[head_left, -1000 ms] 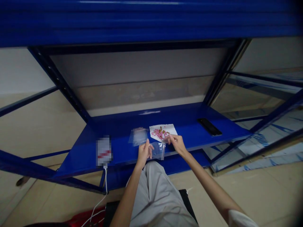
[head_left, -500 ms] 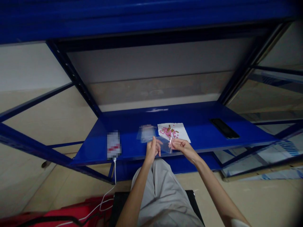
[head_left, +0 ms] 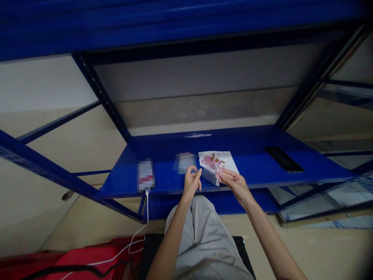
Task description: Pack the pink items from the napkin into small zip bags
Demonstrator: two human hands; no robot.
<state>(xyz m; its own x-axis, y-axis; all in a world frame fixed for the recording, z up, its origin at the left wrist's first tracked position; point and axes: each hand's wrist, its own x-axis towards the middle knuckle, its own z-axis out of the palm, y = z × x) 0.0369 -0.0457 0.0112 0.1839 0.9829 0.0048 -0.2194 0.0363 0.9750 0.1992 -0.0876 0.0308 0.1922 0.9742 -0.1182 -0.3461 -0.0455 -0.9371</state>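
Observation:
My right hand (head_left: 233, 181) pinches a clear zip bag (head_left: 210, 175) by its zip end. The bag slants to the left over the front of a white paper sheet (head_left: 231, 159). Pink tablets (head_left: 207, 160) and several brown-green capsules (head_left: 216, 159) lie loose on that sheet, partly seen through the plastic. Just left of the bag is my left hand (head_left: 192, 182), its fingers curved and apart, with nothing visible in them. Behind this hand, more clear zip bags (head_left: 184, 162) lie flat on the blue shelf (head_left: 166, 144).
A black phone (head_left: 283, 158) lies at the shelf's right. To the left is a blurred-out pale device (head_left: 145, 175) with a white cable (head_left: 147, 212) hanging over the front edge. Blue posts (head_left: 100, 93) frame the shelf, and a blue beam (head_left: 186, 23) crosses above.
The left hand has let go of the zip bag and its fingers have curled. In the right hand, the bag has swung closer to the paper. The whole view has shifted slightly.

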